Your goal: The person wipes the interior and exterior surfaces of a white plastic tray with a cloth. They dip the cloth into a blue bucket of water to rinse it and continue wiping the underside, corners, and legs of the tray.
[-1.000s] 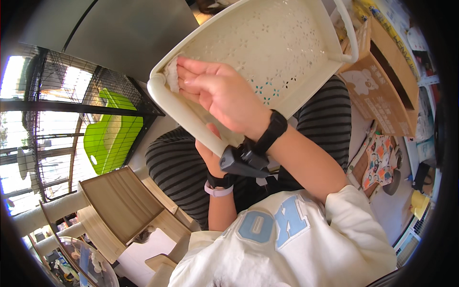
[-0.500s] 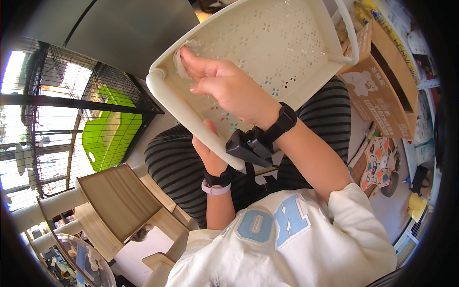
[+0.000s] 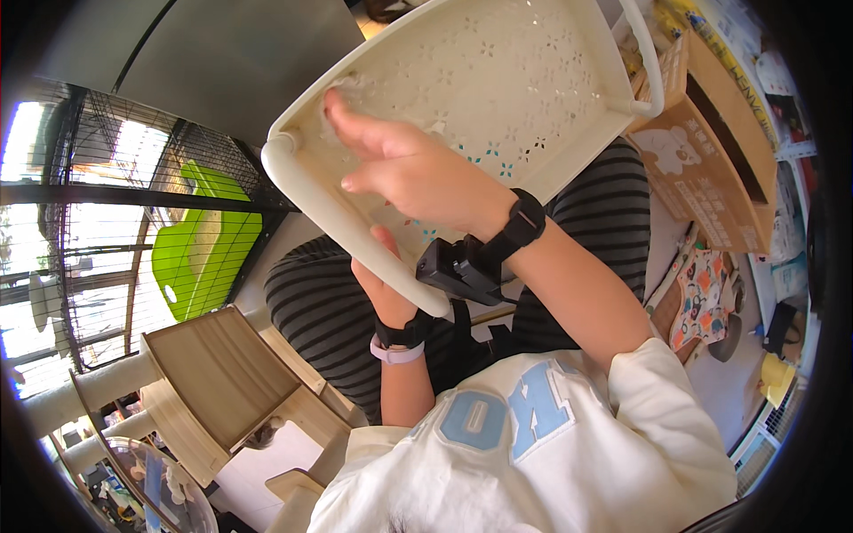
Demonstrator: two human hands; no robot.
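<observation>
Compared with one second ago, the cream tray (image 3: 498, 62) at the upper centre of the frame sits slightly more to the left, and the thumb of my right hand (image 3: 404, 169) is now spread apart. Its other fingers stretch over a thin, crumpled white wipe (image 3: 349, 83) near the tray's left corner. My left hand (image 3: 380, 286) grasps the smooth, rounded edge. I count two hands, one wipe, one tray pierced with many small flower shapes.

Basket (image 3: 329, 208) over knees (image 3: 604, 206); carton (image 3: 697, 182) to right; wire cage (image 3: 89, 193) to left, tub (image 3: 182, 265) seen through it.
</observation>
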